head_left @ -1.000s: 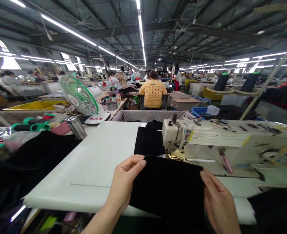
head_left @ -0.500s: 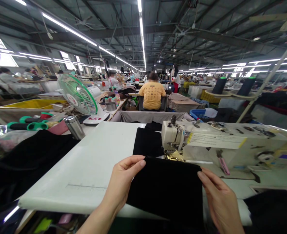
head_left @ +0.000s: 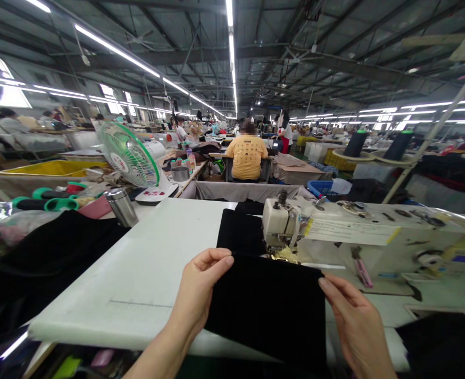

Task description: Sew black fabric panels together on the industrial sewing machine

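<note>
A black fabric piece (head_left: 267, 310) hangs between my two hands in front of the sewing machine (head_left: 335, 226), its lower part over the table's front edge. My left hand (head_left: 204, 284) pinches its upper left corner between thumb and fingers. At the upper right corner, my right hand (head_left: 353, 310) has the same kind of pinch. Behind it, another black cloth part (head_left: 240, 231) lies on the white table (head_left: 149, 263), left of the needle area. Whether the two parts are joined cannot be made out.
Left of the table are a steel flask (head_left: 120, 207), a green-rimmed fan (head_left: 131, 155) and dark cloth (head_left: 54, 258). Pink-handled snips (head_left: 362, 268) rest against the machine. More dark cloth (head_left: 445, 342) lies at lower right. A person in yellow (head_left: 247, 157) sits ahead.
Both hands still pinch the fabric. My right hand and its fabric corner have shifted very slightly left; the camera view has moved a little.
</note>
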A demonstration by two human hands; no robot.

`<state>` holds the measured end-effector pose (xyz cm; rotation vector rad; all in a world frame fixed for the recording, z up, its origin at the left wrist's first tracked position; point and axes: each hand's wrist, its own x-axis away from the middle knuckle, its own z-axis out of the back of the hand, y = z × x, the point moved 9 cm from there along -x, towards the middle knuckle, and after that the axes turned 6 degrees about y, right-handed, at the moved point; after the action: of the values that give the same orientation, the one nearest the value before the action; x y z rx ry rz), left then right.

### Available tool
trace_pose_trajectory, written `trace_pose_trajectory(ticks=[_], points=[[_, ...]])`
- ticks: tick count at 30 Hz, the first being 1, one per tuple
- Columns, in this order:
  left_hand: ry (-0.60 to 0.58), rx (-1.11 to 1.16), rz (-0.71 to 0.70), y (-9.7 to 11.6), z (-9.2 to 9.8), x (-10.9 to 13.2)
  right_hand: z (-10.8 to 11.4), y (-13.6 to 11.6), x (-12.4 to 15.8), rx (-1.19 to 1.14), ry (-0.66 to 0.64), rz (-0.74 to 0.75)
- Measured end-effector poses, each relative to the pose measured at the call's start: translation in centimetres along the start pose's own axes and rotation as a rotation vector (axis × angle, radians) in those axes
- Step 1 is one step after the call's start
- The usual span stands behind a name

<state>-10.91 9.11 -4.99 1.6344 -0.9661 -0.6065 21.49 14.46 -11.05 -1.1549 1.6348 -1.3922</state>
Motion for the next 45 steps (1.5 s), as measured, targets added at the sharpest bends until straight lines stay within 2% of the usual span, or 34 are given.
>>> trace_pose_trajectory(ticks=[4, 9, 12, 20, 27, 30, 33, 35, 37, 39, 40, 41, 43, 45], points=[[0.022, 0.010, -0.019, 0.2, 0.1, -0.4, -0.1, -0.4, 0.1, 0.026, -0.006, 0.030], [0.096, 0.037, -0.014, 0.3, 0.7, -1.0, -1.0, -2.4, 1.2, 0.052, -0.043, 0.109], [0.141, 0.053, 0.019, 0.1, 1.1, -1.5, -1.8, -3.1, 1.7, -0.002, -0.076, 0.091], [0.186, 0.049, 0.087, 0.3, 1.3, -1.4, -2.9, -3.2, 1.5, -0.062, -0.138, 0.064], [0.163, -0.015, 0.044, 0.1, 1.1, -1.2, -3.2, -2.9, 0.6, -0.089, -0.139, 0.107], [0.120, -0.123, -0.007, 1.1, 1.0, -1.5, -3.3, -3.9, 0.9, -0.002, -0.215, 0.230], [0.009, -0.295, -0.142, 4.5, 0.0, -2.5, -4.2, -5.3, 3.2, 0.235, -0.396, 0.376], [-0.122, -0.462, -0.270, 7.1, -2.1, -3.4, -5.1, -4.9, 5.6, 0.323, -0.565, 0.335], [-0.319, -0.663, -0.402, 8.3, -5.7, -4.2, -5.6, -3.0, 8.0, 0.266, -0.706, 0.135], [-0.533, -0.847, -0.473, 6.6, -9.4, -5.0, -5.6, 0.0, 9.9, 0.156, -0.732, -0.084], [-0.585, -0.891, -0.463, 5.0, -10.7, -5.7, -5.3, 1.6, 10.4, 0.133, -0.693, -0.137], [-0.617, -0.921, -0.445, 2.9, -11.8, -6.3, -4.8, 3.1, 10.6, 0.141, -0.629, -0.130], [-0.650, -0.930, -0.427, -1.5, -13.3, -7.1, -3.7, 5.0, 10.4, 0.233, -0.498, 0.041], [-0.652, -0.922, -0.417, -5.4, -13.8, -7.4, -2.9, 5.5, 10.4, 0.327, -0.423, 0.299]])
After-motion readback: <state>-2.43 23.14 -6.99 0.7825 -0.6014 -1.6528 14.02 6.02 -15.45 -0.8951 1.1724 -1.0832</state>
